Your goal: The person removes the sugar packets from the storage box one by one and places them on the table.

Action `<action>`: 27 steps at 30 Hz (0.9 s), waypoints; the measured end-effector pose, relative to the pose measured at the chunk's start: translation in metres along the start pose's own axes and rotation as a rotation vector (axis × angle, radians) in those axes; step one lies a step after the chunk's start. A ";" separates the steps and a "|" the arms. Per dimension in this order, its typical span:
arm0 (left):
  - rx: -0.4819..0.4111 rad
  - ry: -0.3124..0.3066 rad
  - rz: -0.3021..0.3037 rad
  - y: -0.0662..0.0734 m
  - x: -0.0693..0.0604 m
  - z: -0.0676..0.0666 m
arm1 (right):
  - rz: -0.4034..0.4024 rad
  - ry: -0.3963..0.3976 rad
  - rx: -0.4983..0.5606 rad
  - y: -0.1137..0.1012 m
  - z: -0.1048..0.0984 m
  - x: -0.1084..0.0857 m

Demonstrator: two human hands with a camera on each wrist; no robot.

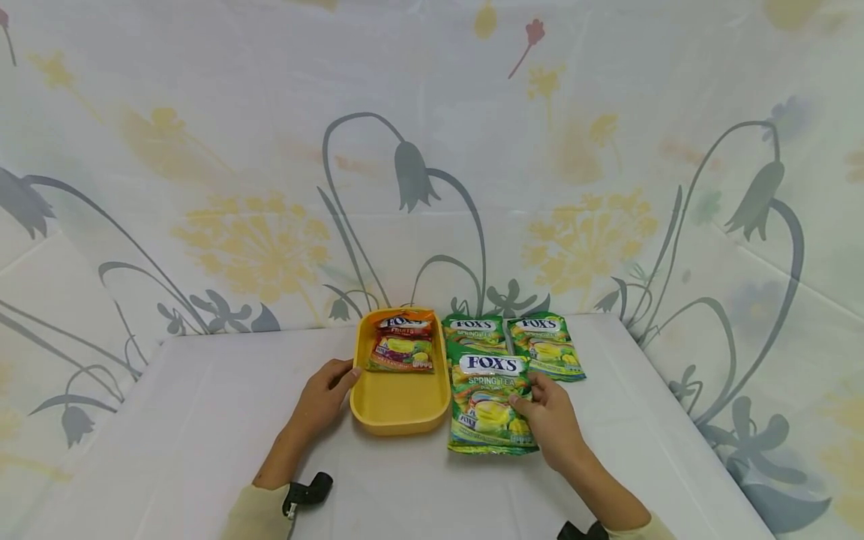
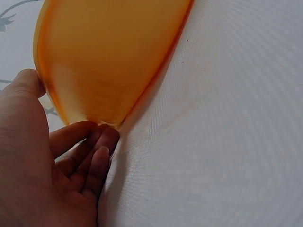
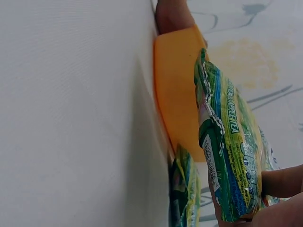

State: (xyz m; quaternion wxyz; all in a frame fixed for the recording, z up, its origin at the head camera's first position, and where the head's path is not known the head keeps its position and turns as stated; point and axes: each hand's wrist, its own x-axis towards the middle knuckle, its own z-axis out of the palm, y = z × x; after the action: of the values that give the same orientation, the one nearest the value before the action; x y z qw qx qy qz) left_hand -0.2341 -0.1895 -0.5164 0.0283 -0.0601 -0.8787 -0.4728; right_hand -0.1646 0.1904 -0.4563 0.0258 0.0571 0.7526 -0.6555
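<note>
My left hand (image 1: 322, 399) holds the left side of a yellow plastic tray (image 1: 398, 405), one digit against its rim and curled fingers at the wall's foot in the left wrist view. Inside, at the far end, lies a red-and-orange Fox's Fruits candy bag (image 1: 403, 343). With my right hand (image 1: 555, 421) I pinch the right edge of a green Fox's Spring Tea candy bag (image 1: 489, 405). This bag is raised off the table beside the tray in the right wrist view, where the tray's yellow wall (image 3: 177, 90) shows behind it.
Two more green Spring Tea bags lie beyond the held one: a partly covered bag (image 1: 475, 331) next to the tray and another bag (image 1: 548, 346) farther right. A white cloth (image 1: 223, 420) covers the table. Behind rises a flower-printed backdrop (image 1: 418, 247).
</note>
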 end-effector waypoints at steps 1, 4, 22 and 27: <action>0.004 0.001 -0.001 0.000 0.000 0.000 | 0.007 0.001 -0.003 0.001 -0.001 0.000; 0.007 0.000 -0.004 -0.001 -0.001 0.001 | 0.029 0.007 -0.009 0.005 -0.005 -0.001; 0.004 -0.003 -0.002 0.000 0.000 0.001 | 0.110 -0.016 -0.073 0.033 -0.001 -0.003; 0.012 -0.005 0.009 0.000 0.000 0.000 | 0.110 -0.013 -0.095 0.035 0.001 -0.002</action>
State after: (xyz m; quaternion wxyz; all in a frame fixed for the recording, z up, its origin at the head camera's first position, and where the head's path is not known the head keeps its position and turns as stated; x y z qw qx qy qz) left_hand -0.2341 -0.1894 -0.5164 0.0285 -0.0652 -0.8812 -0.4674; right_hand -0.1584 0.1937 -0.4903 0.0693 0.0925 0.7782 -0.6172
